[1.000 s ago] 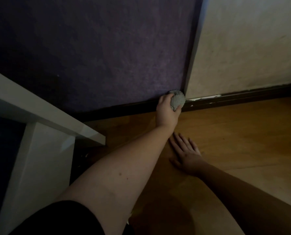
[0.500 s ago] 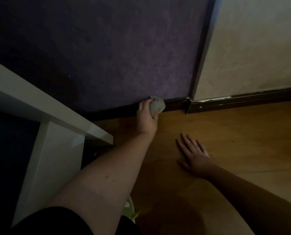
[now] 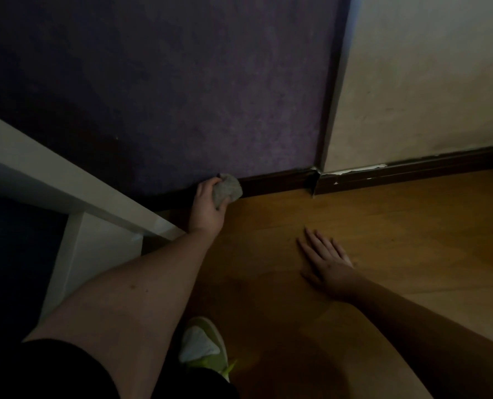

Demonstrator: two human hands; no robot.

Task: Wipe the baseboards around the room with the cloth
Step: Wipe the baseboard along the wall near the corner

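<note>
My left hand (image 3: 206, 205) grips a balled grey cloth (image 3: 227, 189) and presses it against the dark baseboard (image 3: 274, 181) at the foot of the purple wall. The cloth sits well left of the room corner, close to the white furniture. My right hand (image 3: 327, 262) lies flat on the wooden floor with its fingers spread and straight, holding nothing. The baseboard carries on past the corner under the cream wall (image 3: 412, 165), where chipped white paint shows along its top.
A white table or shelf unit (image 3: 75, 191) with a white leg fills the left side, its corner close to my left wrist. The room corner (image 3: 315, 180) is to the right of the cloth. A green and white shoe (image 3: 203, 345) is below on the wooden floor (image 3: 383, 226).
My left hand has slid the cloth leftwards along the baseboard, away from the corner towards the white furniture. My right hand has stayed flat on the floor.
</note>
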